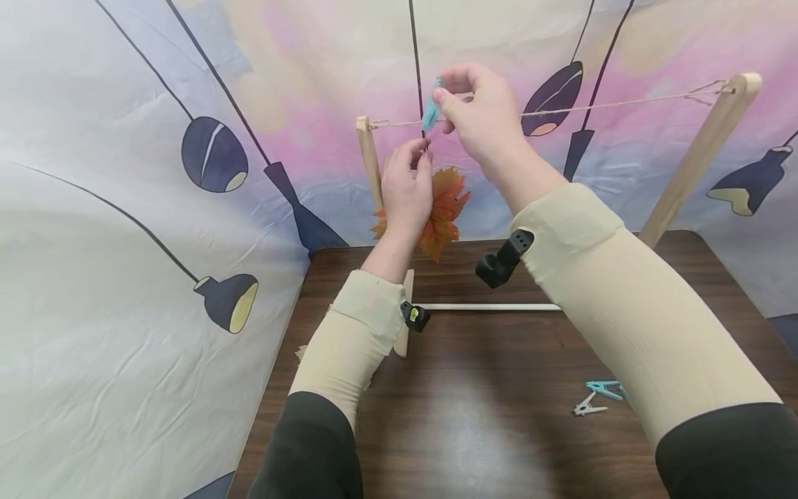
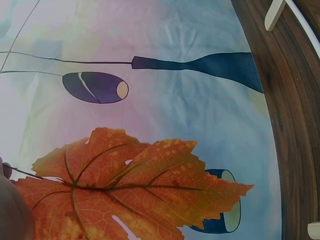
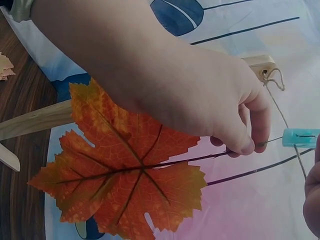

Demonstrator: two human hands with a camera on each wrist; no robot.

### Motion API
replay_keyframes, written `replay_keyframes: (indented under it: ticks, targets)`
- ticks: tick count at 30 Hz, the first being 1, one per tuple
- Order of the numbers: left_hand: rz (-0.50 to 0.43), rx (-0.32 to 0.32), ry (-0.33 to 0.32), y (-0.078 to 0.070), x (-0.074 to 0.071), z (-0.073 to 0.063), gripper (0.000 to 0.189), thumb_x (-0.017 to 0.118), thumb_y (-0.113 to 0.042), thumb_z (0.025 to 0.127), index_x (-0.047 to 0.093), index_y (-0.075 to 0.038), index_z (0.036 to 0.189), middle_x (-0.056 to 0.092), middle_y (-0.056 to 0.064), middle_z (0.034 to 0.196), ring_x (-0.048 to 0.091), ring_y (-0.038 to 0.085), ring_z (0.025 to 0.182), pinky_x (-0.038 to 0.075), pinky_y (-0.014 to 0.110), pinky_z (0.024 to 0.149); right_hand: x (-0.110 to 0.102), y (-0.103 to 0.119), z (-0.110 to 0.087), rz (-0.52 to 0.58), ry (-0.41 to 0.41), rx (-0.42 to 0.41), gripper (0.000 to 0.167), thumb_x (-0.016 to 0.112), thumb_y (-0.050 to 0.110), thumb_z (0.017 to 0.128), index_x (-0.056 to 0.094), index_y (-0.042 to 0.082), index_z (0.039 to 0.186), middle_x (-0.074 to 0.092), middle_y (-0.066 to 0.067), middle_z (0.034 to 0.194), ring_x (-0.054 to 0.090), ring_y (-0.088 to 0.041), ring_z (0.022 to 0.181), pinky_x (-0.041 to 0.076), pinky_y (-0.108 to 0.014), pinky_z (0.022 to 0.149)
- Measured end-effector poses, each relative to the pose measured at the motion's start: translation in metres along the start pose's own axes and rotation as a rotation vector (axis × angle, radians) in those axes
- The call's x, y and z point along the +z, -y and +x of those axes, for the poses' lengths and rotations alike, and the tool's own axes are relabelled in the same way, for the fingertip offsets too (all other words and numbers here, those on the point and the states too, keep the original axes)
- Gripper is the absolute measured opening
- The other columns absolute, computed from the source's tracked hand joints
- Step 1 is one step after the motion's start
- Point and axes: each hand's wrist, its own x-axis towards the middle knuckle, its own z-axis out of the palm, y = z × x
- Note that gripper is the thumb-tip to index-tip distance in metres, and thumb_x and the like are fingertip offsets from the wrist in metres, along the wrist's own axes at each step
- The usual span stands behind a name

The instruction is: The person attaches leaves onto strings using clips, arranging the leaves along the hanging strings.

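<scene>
An orange artificial maple leaf (image 1: 445, 213) hangs below the string (image 1: 623, 104), its dark veins plain in the left wrist view. My left hand (image 1: 408, 187) pinches the thin stem (image 3: 192, 160) between thumb and finger. Above it, my right hand (image 1: 486, 114) pinches a light-blue clothespin (image 1: 431, 107) that sits at the string. In the right wrist view the stem's tip reaches the end of the clothespin (image 3: 298, 137); whether it is clamped I cannot tell. Only an edge of my right hand (image 3: 313, 200) shows there.
The string runs between a left wooden post (image 1: 370, 159) and a right wooden post (image 1: 701, 159). A white rod (image 1: 486, 306) crosses the brown table (image 1: 474, 416) low down. A blue clothespin (image 1: 603, 389) and a grey clothespin (image 1: 588, 406) lie near my right forearm.
</scene>
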Motion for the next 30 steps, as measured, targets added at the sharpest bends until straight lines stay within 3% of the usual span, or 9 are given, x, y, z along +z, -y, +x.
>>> replay_keyframes:
  ticks: [7,14,22,30]
  targets:
    - [0.010,-0.020,0.015,-0.001,-0.003,0.001,0.020,0.056,-0.014,0.094,0.065,-0.005,0.110,0.064,0.008,0.096,0.057,0.018,0.093,0.040,0.022,0.083,0.001,-0.001,0.000,0.007,0.019,0.008,0.037,0.062,0.025,0.091,0.057,0.014,0.126,0.058,0.000,0.121,0.057,-0.013,0.069,0.041,-0.027,0.075]
    - [-0.043,-0.110,0.055,0.001,-0.004,-0.004,0.021,0.058,-0.016,0.093,0.064,-0.007,0.112,0.062,0.006,0.095,0.057,0.015,0.090,0.046,0.022,0.080,-0.003,-0.005,-0.002,-0.074,0.060,0.002,0.044,0.061,0.032,0.091,0.054,0.019,0.132,0.056,0.004,0.128,0.059,-0.013,0.075,0.040,-0.028,0.076]
    - [-0.026,-0.166,0.089,0.003,-0.003,-0.011,0.023,0.060,-0.019,0.092,0.065,-0.008,0.112,0.063,0.004,0.094,0.058,0.013,0.089,0.045,0.020,0.078,-0.007,-0.013,-0.001,-0.110,0.063,-0.005,0.044,0.062,0.033,0.090,0.054,0.020,0.132,0.056,0.006,0.127,0.061,-0.013,0.077,0.040,-0.029,0.080]
    - [-0.064,-0.070,0.024,0.006,-0.005,-0.021,0.029,0.066,-0.018,0.087,0.062,-0.005,0.113,0.064,0.004,0.095,0.059,0.013,0.094,0.046,0.024,0.084,-0.013,-0.019,-0.006,-0.121,0.041,0.000,0.048,0.062,0.040,0.088,0.054,0.023,0.132,0.055,0.010,0.128,0.063,-0.015,0.081,0.041,-0.031,0.084]
